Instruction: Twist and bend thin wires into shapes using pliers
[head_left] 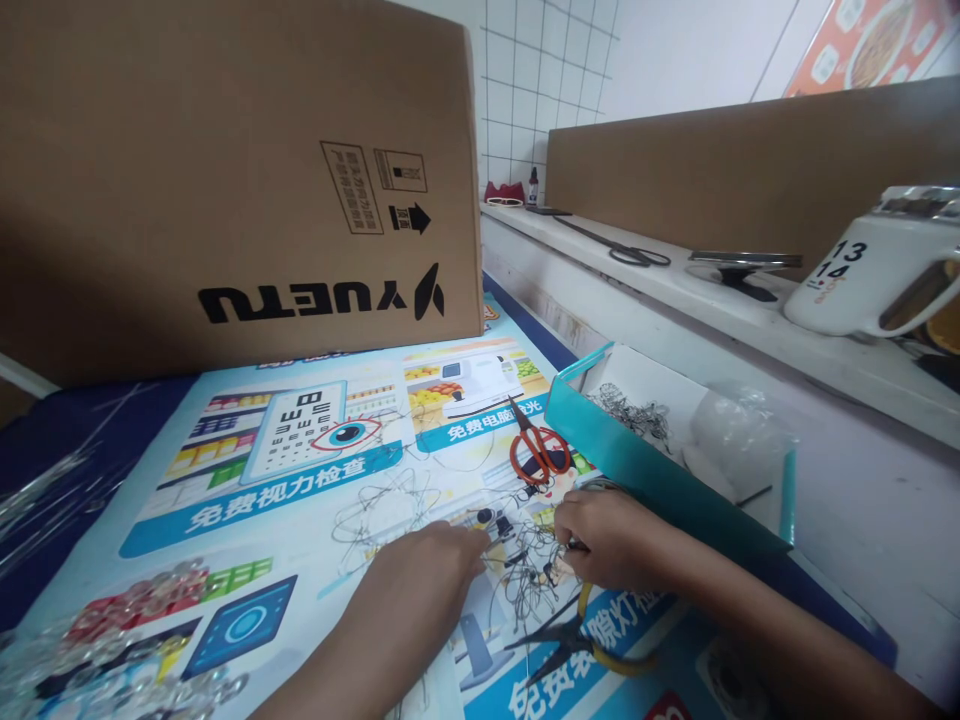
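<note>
Printed ground: one blue and white sheet (300,565), spread under the work.
Cardboard: two, the YUETU carton (247,180) (its lettering upside down) standing on the sheet, the plain carton (720,170) on the ledge (697,300).
Teal: one open box (645,490), holding one tangle of wire (634,415) and one clear plastic bag (739,440).
Hands: two; the left hand (427,575) has its fingers curled, the right hand (600,535) has thumb and fingers drawn together; whether either grips anything, I cannot tell.
White: one mug (862,270) on the ledge.
Blades: three pairs, the black scissors (637,256) on the ledge, the yellow-handled scissors (566,640) spread apart below the right hand, the red-handled scissors (538,446) near the teal box.
Wire: one pile of wire pieces (529,575), between the hands.
Clear: one heap of beads (135,630), too many to count.
</note>
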